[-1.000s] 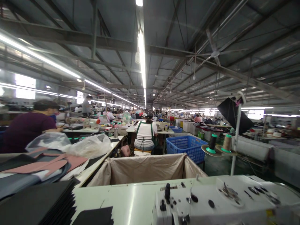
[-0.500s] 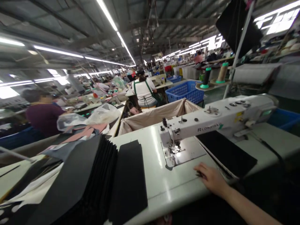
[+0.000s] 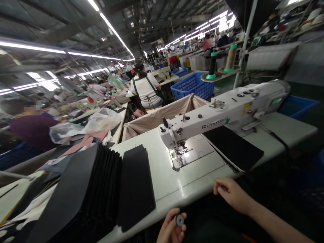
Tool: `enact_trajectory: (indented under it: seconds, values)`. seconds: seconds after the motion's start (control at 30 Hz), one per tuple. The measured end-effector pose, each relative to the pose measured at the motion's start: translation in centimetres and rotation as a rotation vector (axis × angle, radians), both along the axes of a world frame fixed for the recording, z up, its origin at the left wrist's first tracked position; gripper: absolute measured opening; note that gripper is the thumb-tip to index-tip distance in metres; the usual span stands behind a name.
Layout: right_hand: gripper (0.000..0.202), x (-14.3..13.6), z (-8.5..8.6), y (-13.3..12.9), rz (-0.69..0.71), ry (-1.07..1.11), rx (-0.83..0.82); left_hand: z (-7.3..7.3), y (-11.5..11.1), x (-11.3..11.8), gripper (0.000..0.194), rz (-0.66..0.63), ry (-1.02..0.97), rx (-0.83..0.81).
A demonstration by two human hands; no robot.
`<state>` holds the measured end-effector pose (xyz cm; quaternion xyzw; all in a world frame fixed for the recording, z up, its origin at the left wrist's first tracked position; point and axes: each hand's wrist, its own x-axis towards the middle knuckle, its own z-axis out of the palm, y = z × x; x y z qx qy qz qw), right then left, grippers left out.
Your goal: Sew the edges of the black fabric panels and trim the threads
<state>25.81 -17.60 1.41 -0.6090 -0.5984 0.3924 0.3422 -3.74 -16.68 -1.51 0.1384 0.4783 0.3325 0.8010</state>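
Observation:
My left hand (image 3: pixel 169 229) is at the table's front edge, low in the picture. Between its thumb and fingers is a round grey metal bobbin (image 3: pixel 180 220), its centre hole facing me. To the right, my right hand (image 3: pixel 231 194) is closed just off the front edge, fingers curled round something small and dark that I cannot make out. Behind the hands stands a white sewing machine (image 3: pixel 215 116), nothing under its presser foot (image 3: pixel 182 148). Black panels (image 3: pixel 234 148) lie beneath its arm. On the left are a thin black pile (image 3: pixel 136 182) and a taller stack of black panels (image 3: pixel 68 189).
Two thread cones, one black (image 3: pixel 212 65) and one tan (image 3: pixel 231 57), stand behind the machine. A beige cloth-lined bin (image 3: pixel 162 118) adjoins the table's far edge. Beyond it are a blue basket (image 3: pixel 193 86) and a seated person (image 3: pixel 145 87). Another person (image 3: pixel 32 130) is at far left.
My left hand has risen into view with the bobbin. My right hand has drawn back from the tabletop to its front edge. The view has shifted slightly.

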Motion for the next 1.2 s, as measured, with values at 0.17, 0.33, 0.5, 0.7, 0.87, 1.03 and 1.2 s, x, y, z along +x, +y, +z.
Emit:
enact_trajectory:
  seconds: [0.17,0.33,0.5,0.7,0.87,1.03,1.2]
  values:
    - [0.021,-1.9,-0.5,0.0,-0.132,0.491,-0.162,2.8,3.1,6.6,0.029,-0.145,-0.049,0.303]
    - [0.036,-2.2,-0.5,-0.1,-0.157,0.859,-0.306,5.5,5.7,10.6,0.028,-0.509,0.389,0.902]
    - [0.032,-0.6,-0.3,0.2,-0.133,1.016,-0.265,5.4,7.1,12.4,0.047,-0.639,0.537,1.178]
    - [0.032,1.5,-0.9,0.6,-0.209,0.993,-0.204,3.9,7.5,14.4,0.040,-0.600,0.375,1.187]
    - [0.031,2.6,-0.4,0.8,-0.179,0.872,-0.224,4.8,7.8,15.3,0.042,-0.710,0.460,1.276]
    - [0.032,2.7,0.1,1.1,-0.209,0.834,-0.256,6.0,8.1,15.5,0.030,-0.714,0.513,1.322]
    - [0.040,3.4,0.8,1.4,-0.365,0.768,-0.187,5.1,8.5,16.0,0.020,-0.519,0.500,1.220]
